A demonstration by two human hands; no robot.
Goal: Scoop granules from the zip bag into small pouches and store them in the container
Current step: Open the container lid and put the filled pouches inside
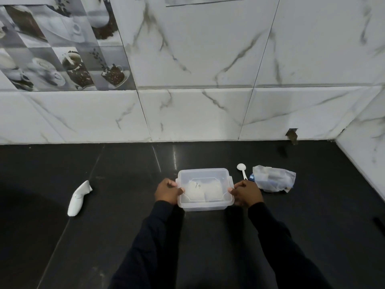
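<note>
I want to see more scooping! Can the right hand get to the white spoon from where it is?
Probably yes. The white spoon lies bare on the dark counter, just beyond the right hand, with nothing between them. But that hand is gripping the clear container, so it would have to let go first.

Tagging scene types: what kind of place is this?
Probably a home kitchen counter: a glossy black countertop, marble-look wall tiles and a decorative tile showing coffee cups and beans. Both hands grip a lidded plastic container.

Black counter (104,205) (white-marbled wall (208,49)).
</note>
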